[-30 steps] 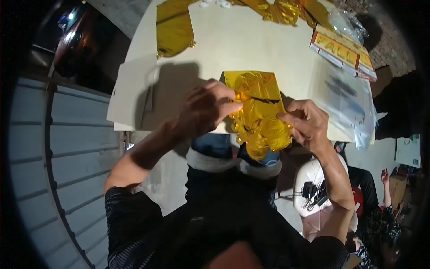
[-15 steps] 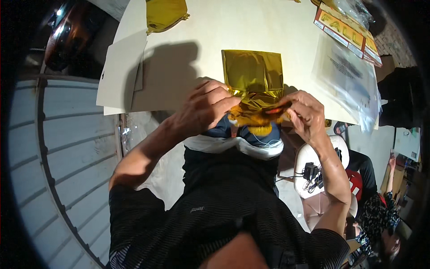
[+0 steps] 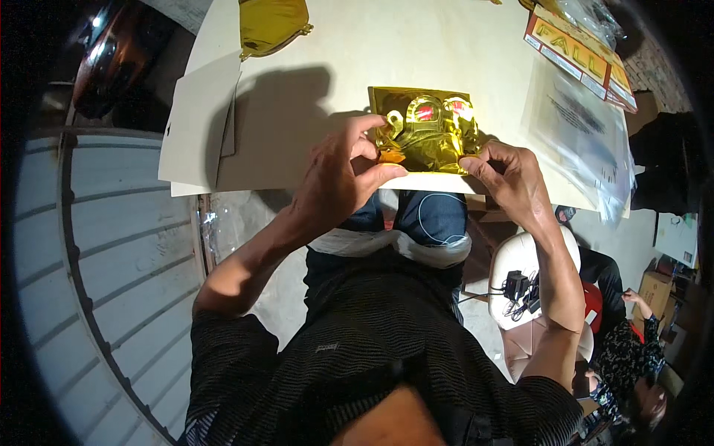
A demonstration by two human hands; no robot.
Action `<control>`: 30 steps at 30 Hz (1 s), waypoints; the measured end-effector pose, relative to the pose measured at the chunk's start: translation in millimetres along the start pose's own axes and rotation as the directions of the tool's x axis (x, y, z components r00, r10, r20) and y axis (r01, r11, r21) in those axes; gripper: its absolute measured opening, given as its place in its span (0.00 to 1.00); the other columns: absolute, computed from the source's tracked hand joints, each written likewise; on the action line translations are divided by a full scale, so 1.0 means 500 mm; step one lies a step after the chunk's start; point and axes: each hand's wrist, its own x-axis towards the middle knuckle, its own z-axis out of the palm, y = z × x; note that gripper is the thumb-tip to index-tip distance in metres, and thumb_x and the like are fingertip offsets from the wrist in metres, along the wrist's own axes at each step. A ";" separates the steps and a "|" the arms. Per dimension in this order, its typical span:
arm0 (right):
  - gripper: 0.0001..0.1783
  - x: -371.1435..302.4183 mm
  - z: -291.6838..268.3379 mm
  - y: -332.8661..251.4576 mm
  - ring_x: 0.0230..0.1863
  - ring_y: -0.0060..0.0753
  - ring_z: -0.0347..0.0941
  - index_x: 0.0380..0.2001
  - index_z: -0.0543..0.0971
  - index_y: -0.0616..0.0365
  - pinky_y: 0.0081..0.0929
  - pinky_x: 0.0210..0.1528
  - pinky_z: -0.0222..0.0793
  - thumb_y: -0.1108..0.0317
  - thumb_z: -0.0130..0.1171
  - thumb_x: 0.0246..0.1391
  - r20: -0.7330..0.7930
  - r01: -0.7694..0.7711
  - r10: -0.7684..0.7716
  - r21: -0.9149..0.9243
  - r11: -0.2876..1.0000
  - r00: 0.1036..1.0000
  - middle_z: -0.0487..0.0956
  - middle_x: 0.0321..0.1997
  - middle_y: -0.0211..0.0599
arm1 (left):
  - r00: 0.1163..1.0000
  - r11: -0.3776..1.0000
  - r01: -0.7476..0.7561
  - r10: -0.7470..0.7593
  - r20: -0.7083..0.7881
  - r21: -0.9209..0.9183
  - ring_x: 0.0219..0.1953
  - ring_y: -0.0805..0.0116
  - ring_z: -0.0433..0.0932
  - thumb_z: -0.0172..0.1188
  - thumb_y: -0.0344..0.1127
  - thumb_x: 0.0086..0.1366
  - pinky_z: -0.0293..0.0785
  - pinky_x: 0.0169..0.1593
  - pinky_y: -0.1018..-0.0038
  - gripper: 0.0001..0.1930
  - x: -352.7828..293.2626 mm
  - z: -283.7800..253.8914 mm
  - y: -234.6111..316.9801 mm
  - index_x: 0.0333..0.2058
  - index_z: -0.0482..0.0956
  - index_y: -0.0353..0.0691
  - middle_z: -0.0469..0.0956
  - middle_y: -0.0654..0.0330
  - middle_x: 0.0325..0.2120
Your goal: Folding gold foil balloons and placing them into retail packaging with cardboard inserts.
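Note:
A flat, folded gold foil balloon [image 3: 439, 137] lies at the table's near edge, its shiny upper face showing rounded shapes, red patches and a small ring-like tab. My right hand [image 3: 513, 175] pinches its near right corner between thumb and fingers. At its left side, my left hand [image 3: 342, 160] has thumb and index finger spread apart. The left thumb rests along the near edge, and the index finger is by the ring tab. An orange bit of the foil [image 3: 390, 157] shows between them. Another gold foil piece [image 3: 271, 26] with small tabs lies at the far left of the table.
Grey-brown cardboard sheets [image 3: 197, 123] lie on the left of the pale table [image 3: 416, 44]. Clear plastic sleeves [image 3: 573, 134] and printed card packaging [image 3: 569, 48] are at the right. A chair holds black adapters [image 3: 515, 285]. Another person [image 3: 632, 349] is at lower right.
The foil's near part, crumpled over my lap before, is now folded up onto the table, showing the red patches. My left thumb and index finger have spread; my right hand has moved slightly.

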 end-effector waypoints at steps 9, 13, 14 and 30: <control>0.11 -0.005 0.006 -0.023 0.23 0.20 0.64 0.29 0.84 0.63 0.26 0.29 0.62 0.66 0.68 0.60 -0.036 -0.037 0.034 -0.070 0.997 0.999 0.74 0.18 0.30 | 1.000 0.998 0.023 -0.023 -0.004 0.055 0.25 0.70 0.79 0.75 0.28 0.56 0.75 0.32 0.72 0.29 0.010 0.015 0.008 0.54 0.71 0.35 0.78 0.60 0.21; 0.12 0.000 -0.001 -0.031 0.22 0.24 0.66 0.31 0.85 0.63 0.30 0.29 0.64 0.63 0.69 0.59 -0.039 -0.103 0.099 -0.139 0.985 0.994 0.76 0.19 0.36 | 1.000 0.996 0.007 -0.006 -0.016 0.093 0.24 0.69 0.78 0.74 0.27 0.56 0.75 0.33 0.70 0.34 0.010 0.021 0.006 0.59 0.67 0.36 0.76 0.60 0.20; 0.13 0.006 -0.004 -0.035 0.22 0.26 0.67 0.31 0.86 0.64 0.31 0.29 0.64 0.62 0.69 0.58 -0.014 -0.113 0.112 -0.170 0.979 0.994 0.77 0.19 0.37 | 1.000 0.997 -0.009 0.011 -0.022 0.083 0.24 0.68 0.77 0.74 0.26 0.56 0.75 0.33 0.69 0.35 0.009 0.021 0.007 0.60 0.66 0.36 0.75 0.60 0.20; 0.15 0.015 -0.007 -0.041 0.22 0.25 0.68 0.31 0.86 0.66 0.31 0.29 0.65 0.61 0.70 0.57 0.012 -0.171 0.179 -0.239 0.956 0.984 0.79 0.19 0.40 | 0.983 0.987 0.127 -0.111 -0.149 0.103 0.32 0.61 0.81 0.76 0.29 0.53 0.77 0.40 0.64 0.37 -0.052 -0.010 0.009 0.60 0.68 0.38 0.80 0.58 0.29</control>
